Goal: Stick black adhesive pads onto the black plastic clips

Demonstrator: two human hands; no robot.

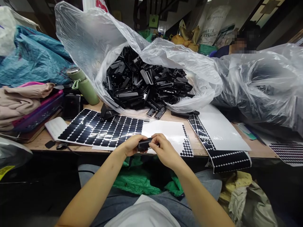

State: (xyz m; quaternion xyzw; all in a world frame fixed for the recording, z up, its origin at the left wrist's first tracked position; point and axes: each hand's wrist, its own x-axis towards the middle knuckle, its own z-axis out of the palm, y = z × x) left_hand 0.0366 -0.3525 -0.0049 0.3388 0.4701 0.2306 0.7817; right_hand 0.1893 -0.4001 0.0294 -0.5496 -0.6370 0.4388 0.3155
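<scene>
Between my two hands is a small black plastic part (pixel 144 145), held above the front edge of the table. My left hand (pixel 132 145) grips its left end, fingers closed around it. At the other end, my right hand (pixel 163 147) pinches the part with thumb and fingers. Just behind them lies a white sheet of black stickers (pixel 104 129), its right portion bare apart from small round black dots (pixel 186 143) along the edge. Beyond the sheet, a large clear plastic bag (pixel 189 60) gapes toward me, filled with many black plastic parts (pixel 146 78).
A green bottle (pixel 85 88) stands left of the bag, near a purple basket (pixel 35 110) with beige cloth. On the right are more sticker sheets (pixel 229 162), a white sheet (pixel 222 129) and another filled plastic bag (pixel 258 85). A person (pixel 236 45) is behind it.
</scene>
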